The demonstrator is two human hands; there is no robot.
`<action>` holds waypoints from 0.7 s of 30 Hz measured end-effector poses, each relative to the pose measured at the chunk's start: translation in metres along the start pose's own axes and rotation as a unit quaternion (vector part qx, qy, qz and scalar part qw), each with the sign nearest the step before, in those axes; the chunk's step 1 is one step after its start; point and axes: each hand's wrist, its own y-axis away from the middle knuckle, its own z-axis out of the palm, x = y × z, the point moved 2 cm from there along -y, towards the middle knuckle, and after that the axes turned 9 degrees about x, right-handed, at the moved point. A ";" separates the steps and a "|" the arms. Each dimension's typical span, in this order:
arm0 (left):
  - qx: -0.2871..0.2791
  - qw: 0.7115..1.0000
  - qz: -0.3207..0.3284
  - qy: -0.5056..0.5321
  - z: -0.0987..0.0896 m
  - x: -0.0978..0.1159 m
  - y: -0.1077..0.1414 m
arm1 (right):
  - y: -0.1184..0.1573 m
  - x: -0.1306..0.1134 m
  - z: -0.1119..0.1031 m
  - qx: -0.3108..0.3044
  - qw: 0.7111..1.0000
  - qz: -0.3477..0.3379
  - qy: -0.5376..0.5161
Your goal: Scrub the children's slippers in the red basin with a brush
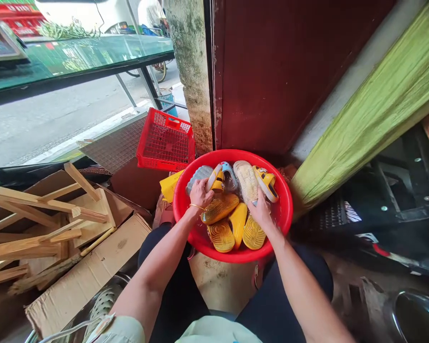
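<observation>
A round red basin [232, 257] holds several sandals and some water. My left hand [200, 194] is closed on a yellow sandal [218, 181] at the basin's left side, its strap tilted up. At the right, my right hand [260, 208] has its fingers closed on the lower end of a cream-coloured sandal [246, 178], whose ribbed sole faces up. Beside that one lies a yellow sandal with a cartoon strap [266, 181]. Grey-blue sandals [200, 175] rest at the back left. Several yellow sandals [223, 236] lie sole up at the front.
An empty red crate [166, 143] stands behind the basin at the left. Wooden pieces [57, 209] and flattened cardboard [93, 271] lie at the left. A dark red door [289, 71] and green cloth [372, 109] bound the back and right.
</observation>
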 end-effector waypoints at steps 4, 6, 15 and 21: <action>0.008 0.989 0.003 0.146 -0.007 0.017 0.014 | 0.007 -0.027 -0.005 0.078 0.992 -0.053 -0.086; -0.021 0.975 -0.013 0.222 -0.008 0.019 0.024 | 0.015 -0.041 -0.005 0.050 0.988 -0.120 -0.089; -0.109 0.982 -0.015 0.155 -0.009 -0.005 0.047 | 0.012 -0.011 -0.008 -0.037 0.996 -0.037 0.076; -0.188 0.970 -0.047 0.147 0.012 -0.011 0.040 | 0.030 -0.029 0.009 -0.092 0.986 -0.127 0.056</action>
